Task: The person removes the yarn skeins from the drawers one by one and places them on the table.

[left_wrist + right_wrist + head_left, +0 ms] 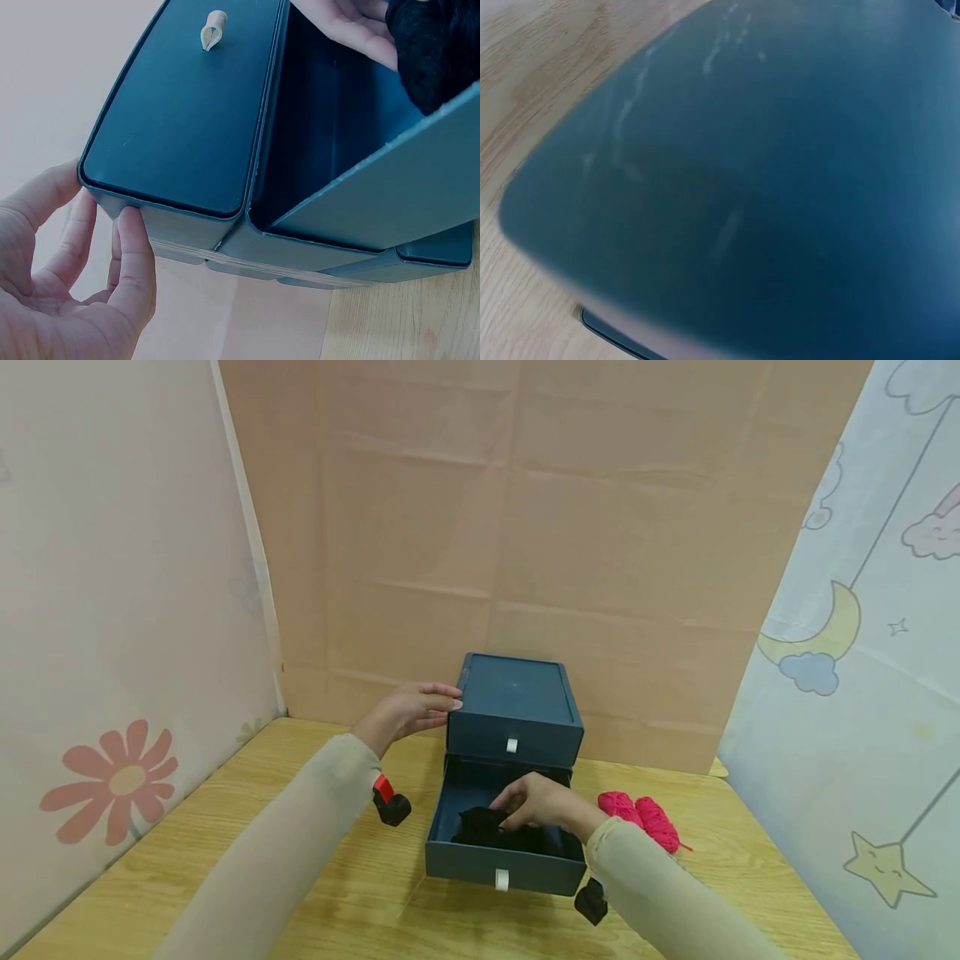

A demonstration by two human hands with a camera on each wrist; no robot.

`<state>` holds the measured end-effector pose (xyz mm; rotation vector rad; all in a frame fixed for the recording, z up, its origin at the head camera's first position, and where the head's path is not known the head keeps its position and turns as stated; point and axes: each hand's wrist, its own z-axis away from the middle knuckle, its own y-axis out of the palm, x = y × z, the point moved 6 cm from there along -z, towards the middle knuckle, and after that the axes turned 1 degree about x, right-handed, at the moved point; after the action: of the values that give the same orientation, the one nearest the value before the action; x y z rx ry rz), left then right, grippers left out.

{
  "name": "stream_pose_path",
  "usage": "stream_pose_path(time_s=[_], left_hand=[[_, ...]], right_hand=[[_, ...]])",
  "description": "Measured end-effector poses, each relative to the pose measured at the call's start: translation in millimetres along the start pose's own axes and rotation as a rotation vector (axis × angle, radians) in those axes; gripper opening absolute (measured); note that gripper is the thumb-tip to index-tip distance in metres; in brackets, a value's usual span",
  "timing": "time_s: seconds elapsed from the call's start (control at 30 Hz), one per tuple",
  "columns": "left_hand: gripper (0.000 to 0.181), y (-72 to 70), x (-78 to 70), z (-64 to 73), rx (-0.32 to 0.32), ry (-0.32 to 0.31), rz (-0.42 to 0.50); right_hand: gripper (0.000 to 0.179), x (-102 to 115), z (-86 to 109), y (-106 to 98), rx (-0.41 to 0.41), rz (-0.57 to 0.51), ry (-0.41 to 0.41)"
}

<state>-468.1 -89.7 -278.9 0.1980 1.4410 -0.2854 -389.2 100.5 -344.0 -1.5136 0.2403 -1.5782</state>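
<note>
Tan backdrop (510, 527), flowered wall (135, 585), moon-printed wall (870, 752), wooden table (367, 893)

Saw pink yarn (657, 825) lying on the wooden table (750, 877), creased brown sheet (637, 552) behind, printed flower (126, 781) at left.

The drawer (465, 864) has room at 10 o'clock; the right hand (546, 803) blocks 2 o'clock, the top box (516, 693) 12 o'clock.

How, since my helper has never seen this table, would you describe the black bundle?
On the wooden table stands a blue drawer unit. Look below its closed top drawer into the open drawer: the black bundle is there, touched by the right hand, its colour setting it apart from the bright pink yarn outside.
</note>
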Motion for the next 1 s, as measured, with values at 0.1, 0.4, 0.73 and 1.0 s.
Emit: stream_pose_path(time_s=[0.1, 0.4, 0.73, 1.0], left_hand=[[0.034, 0.6, 0.4, 0.0, 0.006, -0.001, 0.0], [0.037, 1.1, -1.9, 4.1, 0.036, 0.017, -0.065], [0.039, -5.1, -1.5, 4.2, 0.032, 0.028, -0.069], [0.037, -4.3, -1.5, 5.9, 0.032, 0.024, -0.064]], right_hand=[[0.026, 1, 2.1, -4, -0.03, 0.004, -0.014], [0.034, 10, 18.8, -22, -0.074, -0.099, -0.106], [0.04, 29, 43.6, -49, -0.21, -0.152, -0.183], [0.05, 31, 71.2, -89, -0.376, -0.275, -0.191]])
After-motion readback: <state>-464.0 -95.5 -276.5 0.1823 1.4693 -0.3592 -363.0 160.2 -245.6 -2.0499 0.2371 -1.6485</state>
